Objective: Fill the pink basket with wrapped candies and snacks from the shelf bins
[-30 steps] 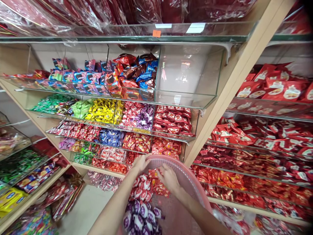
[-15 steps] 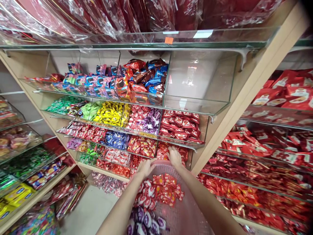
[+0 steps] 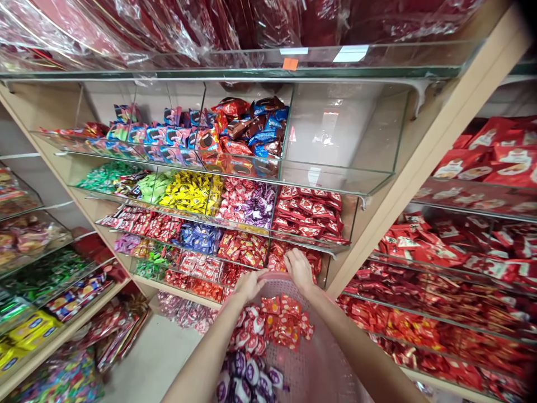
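Head view: pink basket (image 3: 323,364) at 6 o'clock (part full).
Left hand (image 3: 248,285): curled on its rim, 12 o'clock.
Right hand (image 3: 298,268): flat on red sweets (image 3: 277,261), 1 o'clock; grasp unclear.
Tip: probably keep rim snug under those sweets.

Left hand (image 3: 248,285) grips pink basket (image 3: 323,364) rim; right hand (image 3: 298,270) on red candies (image 3: 274,258).

A glass bin (image 3: 344,140) sits at upper centre, just right of blue and brown packets (image 3: 251,131). On the shelf below lie green sweets (image 3: 107,176), yellow sweets (image 3: 191,193) and pink-and-purple sweets (image 3: 247,201). A wooden upright (image 3: 419,162) slants down the right side, with red bags (image 3: 482,162) beyond it. Pale floor (image 3: 155,358) shows at lower left.
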The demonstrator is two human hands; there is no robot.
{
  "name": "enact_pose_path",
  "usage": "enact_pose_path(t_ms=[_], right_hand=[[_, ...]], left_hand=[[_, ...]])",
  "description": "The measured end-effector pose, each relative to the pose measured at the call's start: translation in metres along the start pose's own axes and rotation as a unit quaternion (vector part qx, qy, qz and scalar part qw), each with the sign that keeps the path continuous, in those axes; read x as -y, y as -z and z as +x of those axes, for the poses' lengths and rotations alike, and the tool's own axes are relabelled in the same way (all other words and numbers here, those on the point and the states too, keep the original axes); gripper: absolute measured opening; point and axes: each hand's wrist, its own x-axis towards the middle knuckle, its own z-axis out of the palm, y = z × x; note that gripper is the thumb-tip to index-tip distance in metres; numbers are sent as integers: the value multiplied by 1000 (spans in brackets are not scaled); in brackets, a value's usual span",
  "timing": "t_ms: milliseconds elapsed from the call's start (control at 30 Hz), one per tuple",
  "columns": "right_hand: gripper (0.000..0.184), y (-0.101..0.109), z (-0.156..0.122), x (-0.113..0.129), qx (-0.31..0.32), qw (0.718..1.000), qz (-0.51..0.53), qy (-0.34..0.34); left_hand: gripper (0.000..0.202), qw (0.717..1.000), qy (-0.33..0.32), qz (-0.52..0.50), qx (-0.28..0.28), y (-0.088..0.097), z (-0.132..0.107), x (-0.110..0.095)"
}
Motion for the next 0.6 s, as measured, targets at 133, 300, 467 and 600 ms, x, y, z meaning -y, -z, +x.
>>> enact_pose_path(t_ms=[133,300,467,600], right_hand=[[24,18,-39,-1,-33,996,60,57],[24,20,-92,-14,33,982,20,184],[20,8,-104,-19,76,957,-53,276],[18,-6,-99,-21,84,951,-77,287]], left_hand=[[47,999,-34,-9,-15,-4,3,4],[46,999,-33,-18,-9,-3,2,4],[48,999,-35,-10,-4,-1,1,3],[47,1000,-27,-9,-11,-3,2,3]])
